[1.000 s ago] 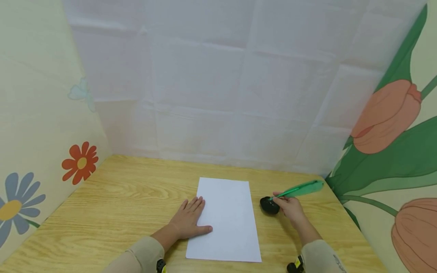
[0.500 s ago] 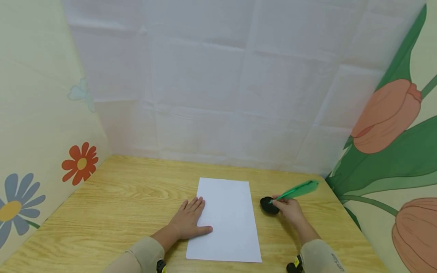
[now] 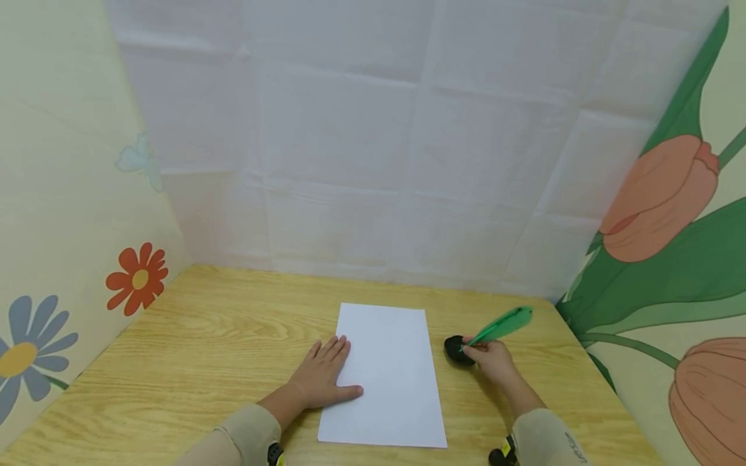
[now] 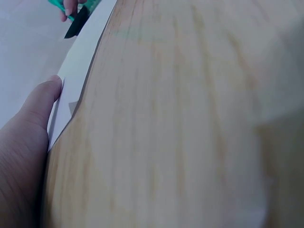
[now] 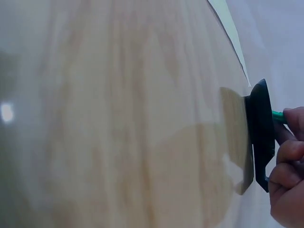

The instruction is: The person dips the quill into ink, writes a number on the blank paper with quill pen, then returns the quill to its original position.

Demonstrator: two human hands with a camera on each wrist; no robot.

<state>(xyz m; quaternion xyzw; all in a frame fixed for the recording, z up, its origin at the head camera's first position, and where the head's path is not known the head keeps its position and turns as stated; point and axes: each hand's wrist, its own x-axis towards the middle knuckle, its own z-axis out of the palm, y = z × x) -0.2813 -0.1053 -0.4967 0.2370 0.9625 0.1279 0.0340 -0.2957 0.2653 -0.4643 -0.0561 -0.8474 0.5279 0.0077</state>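
Left wall (image 3: 64, 194): cream, printed flowers, one red-orange, one blue-grey, plus a pale butterfly. Back wall (image 3: 373, 142): white sheeting, creased in a grid.

Counter (image 3: 204, 343): light wood grain, smooth, slightly glossy; the right wrist view shows a reflection on it.

Left hand (image 3: 323, 374): flat, palm down, fingers straight and together, thumb out to the right. It rests on the counter with thumb and finger edge pressing the left margin of the paper (image 3: 387, 375). Left wrist view shows the thumb lying on the sheet's edge. Beige sleeve at the wrist.

Paper: one sheet, white, plain, rectangular, flat, long side running near to far, centre of the counter.

Inkwell (image 3: 458, 349): one, black, small, rounded, shiny, standing on the counter just right of the paper, not touching it. In the right wrist view it looks like a dark flattened base.

Right hand (image 3: 492, 360): fingers curled, pinching the quill (image 3: 500, 326) low on its shaft, right beside the inkwell. Quill: one, green, feather-shaped, tilted up and to the right, tip down at the inkwell; whether the tip is inside cannot be told.

Right wall (image 3: 670, 246): cream, large printed tulips, two orange-pink blooms, green leaves and stems.

Nothing lies between the hands but the paper.
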